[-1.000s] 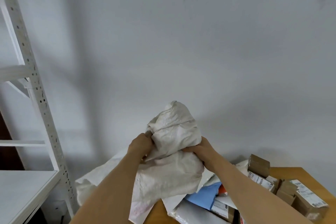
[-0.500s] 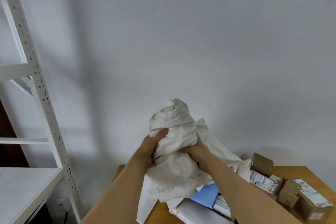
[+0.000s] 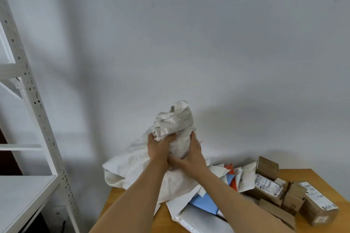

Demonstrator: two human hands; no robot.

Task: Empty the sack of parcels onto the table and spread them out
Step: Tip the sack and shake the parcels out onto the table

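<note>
Both hands clench the bunched white sack (image 3: 176,126) above the wooden surface (image 3: 310,174): left grip (image 3: 158,148) and right grip (image 3: 192,154) grasping its neck. Parcels (image 3: 269,185) heap at 4 o'clock; bare wood lies along the surface's left edge, the shelving rack (image 3: 37,111) at 9 o'clock.

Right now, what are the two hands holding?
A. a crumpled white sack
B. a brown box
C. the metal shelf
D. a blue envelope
A. The left hand and right hand both grip the bunched-up white sack above the table, while the boxes and blue envelope lie untouched on it.
</note>
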